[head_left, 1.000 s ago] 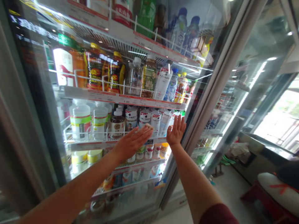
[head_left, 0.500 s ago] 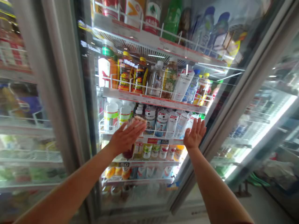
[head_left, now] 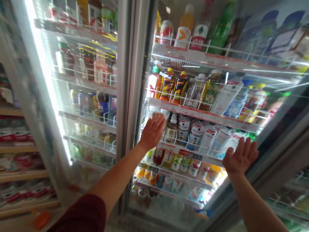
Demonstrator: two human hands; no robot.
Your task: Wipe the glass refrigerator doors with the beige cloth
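Observation:
My left hand (head_left: 152, 131) is raised before the glass door of a drinks fridge, palm forward, fingers stretched out. A pale patch shows at its fingertips; I cannot tell whether this is a cloth or a reflection. Behind it are bottles on the third shelf, partly hidden, with a dark-labelled bottle (head_left: 171, 130) just to its right. My right hand (head_left: 241, 156) is also up with fingers spread and nothing in it, near the right side of the same door. White-labelled bottles (head_left: 207, 138) stand behind the glass between the hands. Whether either palm touches the glass is unclear.
A metal door frame (head_left: 130, 80) divides this door from a second lit fridge section (head_left: 89, 87) on the left. Wooden shelves (head_left: 21, 148) with red and white packs stand at far left. An orange object (head_left: 41, 219) lies low at the left.
The view has swung left, so the fridge shifts rightward and the left section and wooden shelves come into sight. My left hand sits higher against the shelves, nearer the door's left edge.

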